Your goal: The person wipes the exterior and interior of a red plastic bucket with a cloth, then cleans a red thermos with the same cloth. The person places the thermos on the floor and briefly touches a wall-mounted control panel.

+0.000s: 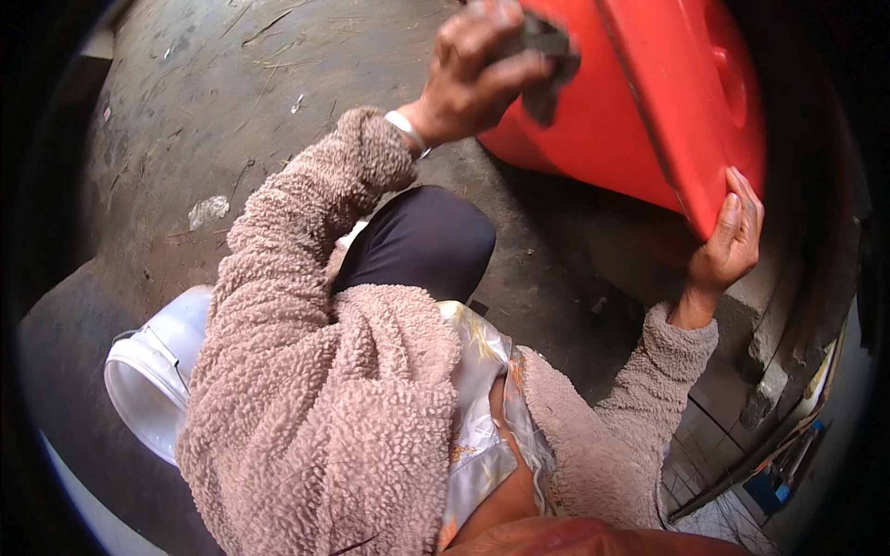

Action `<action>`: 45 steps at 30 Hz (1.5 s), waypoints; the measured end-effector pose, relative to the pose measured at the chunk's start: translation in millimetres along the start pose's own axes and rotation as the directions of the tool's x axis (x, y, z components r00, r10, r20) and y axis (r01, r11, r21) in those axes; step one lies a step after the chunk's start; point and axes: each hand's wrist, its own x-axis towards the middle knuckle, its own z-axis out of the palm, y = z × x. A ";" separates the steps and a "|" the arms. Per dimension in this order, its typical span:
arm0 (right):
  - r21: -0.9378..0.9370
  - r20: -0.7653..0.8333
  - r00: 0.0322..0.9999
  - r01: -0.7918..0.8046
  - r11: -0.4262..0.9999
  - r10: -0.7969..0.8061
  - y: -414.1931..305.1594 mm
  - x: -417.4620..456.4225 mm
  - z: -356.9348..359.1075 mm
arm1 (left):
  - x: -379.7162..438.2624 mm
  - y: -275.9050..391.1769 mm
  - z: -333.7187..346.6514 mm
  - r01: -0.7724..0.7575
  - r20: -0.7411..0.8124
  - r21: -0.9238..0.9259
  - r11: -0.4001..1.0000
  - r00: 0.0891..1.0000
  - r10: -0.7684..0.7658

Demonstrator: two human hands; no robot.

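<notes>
My left hand (480, 76), blurred, holds a crumpled dark wet-looking cloth (546, 59) against or just over the side of a large red plastic container (591, 132). A white band circles this wrist. The container is tilted, and its upper part runs out of view at the top. With thumb and fingers, my right hand (737, 226) grips the container's lower right corner. Some of those fingers are hidden behind the edge.
A white plastic bucket (156, 379) with a wire handle lies on its side at the left. Crumpled clear plastic (208, 210) and bits of straw litter the dark floor. A rough concrete edge (765, 389) and a blue object (768, 486) are at the right.
</notes>
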 end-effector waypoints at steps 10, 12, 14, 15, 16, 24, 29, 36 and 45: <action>-0.033 0.018 1.000 -0.003 0.999 0.004 -5.0 0.1 0.3 | -121.6 1.2 37.0 0.781 0.286 -0.171 0.601 0.622 -0.728; -0.046 0.008 1.000 -0.022 0.999 0.022 -6.3 1.2 1.9 | -154.3 4.3 24.1 0.943 0.511 -0.045 0.330 0.306 -0.804; -0.039 0.021 1.000 -0.003 0.999 0.004 -4.3 1.5 2.2 | -155.2 2.2 27.4 0.918 0.428 -0.088 0.387 0.386 -0.817; -0.049 0.021 1.000 -0.006 0.999 0.007 -4.8 -0.2 1.2 | -144.8 0.2 29.6 0.902 0.400 -0.115 0.417 0.426 -0.812; -0.044 0.010 1.000 -0.023 0.999 0.024 -8.1 -0.9 2.7 | -116.8 -9.0 33.3 0.876 0.311 -0.190 0.443 0.482 -0.819; 0.000 -0.002 1.000 -0.008 1.000 0.008 -8.7 -0.6 4.3 | -27.4 -32.4 50.0 0.678 0.097 -0.426 0.598 0.692 -0.716; -0.011 -0.065 0.995 -0.075 0.997 0.074 -5.1 -2.8 0.5 | -81.4 -43.1 21.4 0.848 0.621 -0.410 -0.335 -0.010 -0.784; 0.745 -0.131 0.552 -0.493 0.449 0.823 18.6 -57.7 -9.0 | 41.6 -130.6 -12.6 0.761 0.805 -0.463 -0.454 0.146 -0.576; 0.830 0.262 0.344 -0.557 -0.030 0.902 18.0 -46.8 -14.6 | 202.2 -33.5 -0.4 0.696 0.787 -0.468 0.545 0.608 -0.101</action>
